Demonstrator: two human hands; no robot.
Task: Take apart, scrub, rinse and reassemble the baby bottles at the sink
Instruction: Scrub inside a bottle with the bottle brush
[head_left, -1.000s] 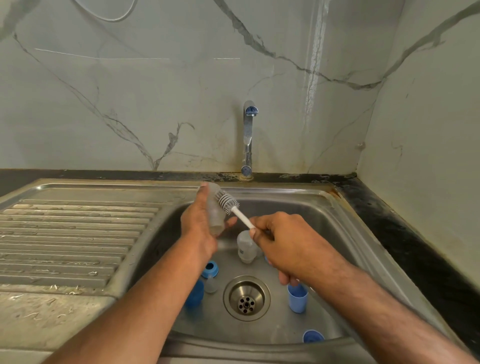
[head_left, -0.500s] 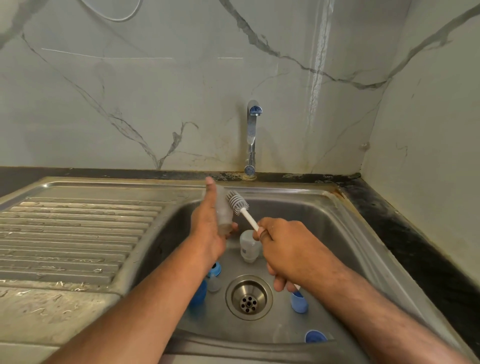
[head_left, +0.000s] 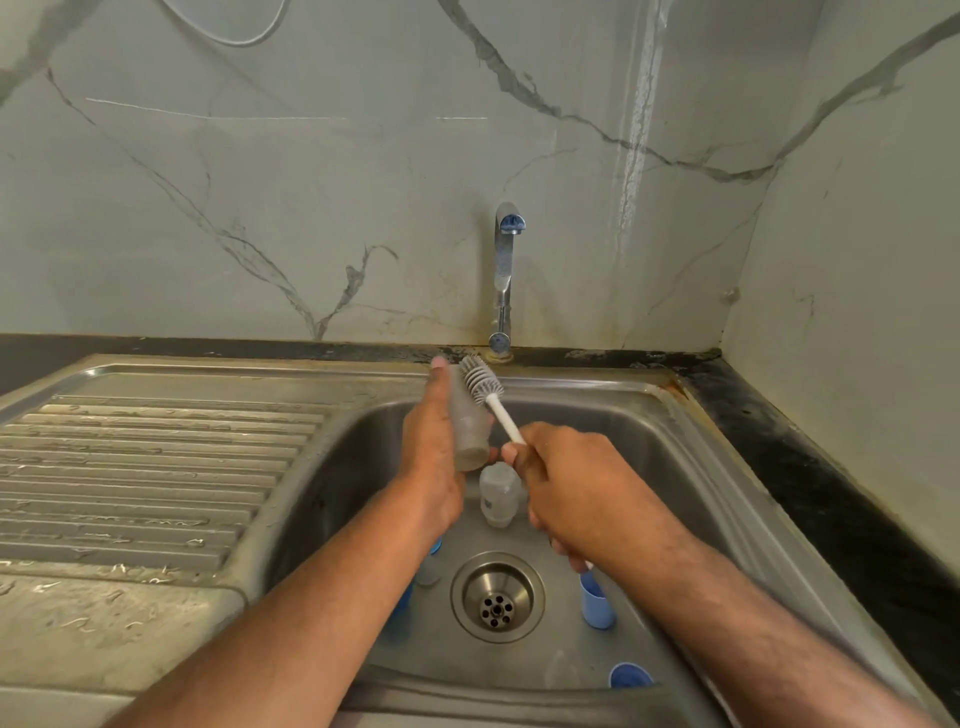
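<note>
Two hands work mid-frame over the steel sink (head_left: 717, 467): the left hand (head_left: 434, 457) grips a clear bottle (head_left: 467, 421), thumb stretched up its side, while the right hand (head_left: 566, 488) has its fingers curled tight round the white handle of a bottle brush (head_left: 480, 379), bristles against the bottle's top. Below them a second bottle (head_left: 498, 493) lies in the basin above the drain (head_left: 497, 597), with a blue cap (head_left: 597, 603) right of the drain and another blue cap (head_left: 629, 675) at the lower edge.

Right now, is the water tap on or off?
Off. No stream falls from the tap spout into the sink, though the left hand holds a bottle just below it.
</note>
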